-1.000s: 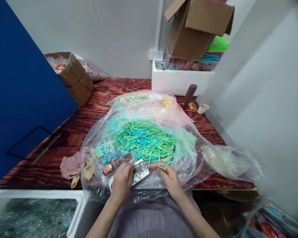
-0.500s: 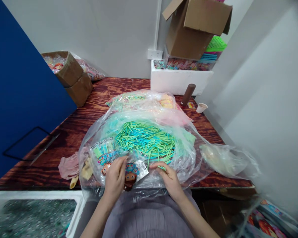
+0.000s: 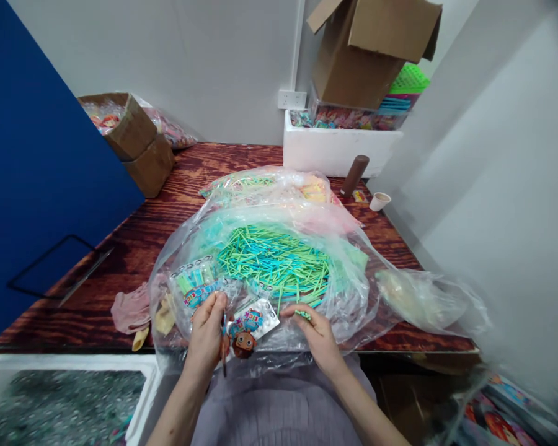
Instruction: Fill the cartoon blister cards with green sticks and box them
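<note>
The right hand (image 3: 318, 337) held a small bundle of thin sticks (image 3: 303, 314) in a closed grip, their ends gathered level, probably so they stayed together. The printed packet (image 3: 253, 322) lay face up between the hands on the clear bag (image 3: 353, 310), near the front of the table (image 3: 167, 207), where both hands could reach it. The heap of green and blue sticks (image 3: 274, 263) sat just beyond, presumably for easy picking. The left hand (image 3: 208, 328) had thumb and fingers close together; a thin dark edge showed beside it, but whether its grip held that could not be told.

A second earlier, the left hand had covered much of the packet; it had since drawn leftward, uncovering the lettering and brown cartoon face. The right hand had hardly shifted.
</note>
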`<state>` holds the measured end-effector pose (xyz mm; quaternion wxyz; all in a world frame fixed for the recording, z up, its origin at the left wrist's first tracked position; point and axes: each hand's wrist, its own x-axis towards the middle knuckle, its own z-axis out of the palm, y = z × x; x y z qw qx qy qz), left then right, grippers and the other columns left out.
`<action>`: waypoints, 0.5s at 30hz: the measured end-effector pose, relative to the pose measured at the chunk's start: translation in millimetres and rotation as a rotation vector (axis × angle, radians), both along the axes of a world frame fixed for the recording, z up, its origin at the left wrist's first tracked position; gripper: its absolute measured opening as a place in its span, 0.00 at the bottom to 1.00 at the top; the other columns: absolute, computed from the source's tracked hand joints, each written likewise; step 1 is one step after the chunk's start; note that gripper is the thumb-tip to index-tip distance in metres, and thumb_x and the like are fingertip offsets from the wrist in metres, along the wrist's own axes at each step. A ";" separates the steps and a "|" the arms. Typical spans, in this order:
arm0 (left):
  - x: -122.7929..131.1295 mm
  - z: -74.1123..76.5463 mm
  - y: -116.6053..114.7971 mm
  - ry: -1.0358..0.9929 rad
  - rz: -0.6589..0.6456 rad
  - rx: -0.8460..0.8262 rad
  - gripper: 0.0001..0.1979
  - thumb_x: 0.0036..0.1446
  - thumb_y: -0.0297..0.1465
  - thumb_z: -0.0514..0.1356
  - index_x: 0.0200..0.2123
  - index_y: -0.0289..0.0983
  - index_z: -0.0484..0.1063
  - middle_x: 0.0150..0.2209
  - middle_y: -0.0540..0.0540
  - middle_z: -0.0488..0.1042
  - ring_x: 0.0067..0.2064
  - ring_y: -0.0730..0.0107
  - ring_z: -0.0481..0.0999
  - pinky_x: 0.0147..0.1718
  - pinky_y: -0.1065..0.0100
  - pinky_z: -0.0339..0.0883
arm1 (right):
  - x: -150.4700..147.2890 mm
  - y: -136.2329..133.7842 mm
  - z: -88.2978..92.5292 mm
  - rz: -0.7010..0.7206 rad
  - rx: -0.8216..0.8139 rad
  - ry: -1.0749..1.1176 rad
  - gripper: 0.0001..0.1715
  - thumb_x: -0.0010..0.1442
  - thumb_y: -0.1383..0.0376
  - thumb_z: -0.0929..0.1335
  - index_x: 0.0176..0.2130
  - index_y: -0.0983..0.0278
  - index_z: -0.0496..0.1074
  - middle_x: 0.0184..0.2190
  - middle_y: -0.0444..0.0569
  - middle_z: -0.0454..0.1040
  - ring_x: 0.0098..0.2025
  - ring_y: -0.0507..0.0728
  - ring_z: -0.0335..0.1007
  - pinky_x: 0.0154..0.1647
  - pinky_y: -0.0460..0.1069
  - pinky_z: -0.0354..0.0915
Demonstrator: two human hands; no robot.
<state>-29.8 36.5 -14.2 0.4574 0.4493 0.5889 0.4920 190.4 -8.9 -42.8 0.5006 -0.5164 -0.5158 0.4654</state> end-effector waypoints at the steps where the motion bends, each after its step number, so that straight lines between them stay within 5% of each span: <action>1: -0.1 0.8 -0.4 0.023 -0.018 0.015 0.21 0.57 0.49 0.57 0.23 0.38 0.64 0.23 0.53 0.63 0.26 0.72 0.62 0.26 0.72 0.57 | -0.2 0.2 -0.6 -0.002 -0.004 0.003 0.11 0.64 0.61 0.65 0.40 0.60 0.77 0.39 0.48 0.79 0.46 0.59 0.73 0.50 0.50 0.63; 9: 6.8 0.0 -5.0 -0.072 -0.087 0.013 0.15 0.49 0.42 0.65 0.30 0.37 0.69 0.25 0.53 0.66 0.28 0.73 0.65 0.29 0.74 0.60 | -2.7 -1.2 -0.4 0.002 -0.016 0.022 0.11 0.64 0.61 0.65 0.39 0.61 0.77 0.39 0.48 0.79 0.45 0.59 0.73 0.49 0.50 0.63; 15: 3.7 -8.5 -10.6 0.020 -0.198 0.026 0.14 0.53 0.42 0.63 0.28 0.36 0.72 0.24 0.53 0.68 0.27 0.73 0.66 0.27 0.74 0.60 | -3.3 -1.3 2.4 -0.010 -0.022 0.040 0.12 0.64 0.60 0.65 0.38 0.60 0.77 0.38 0.48 0.79 0.44 0.59 0.73 0.48 0.50 0.64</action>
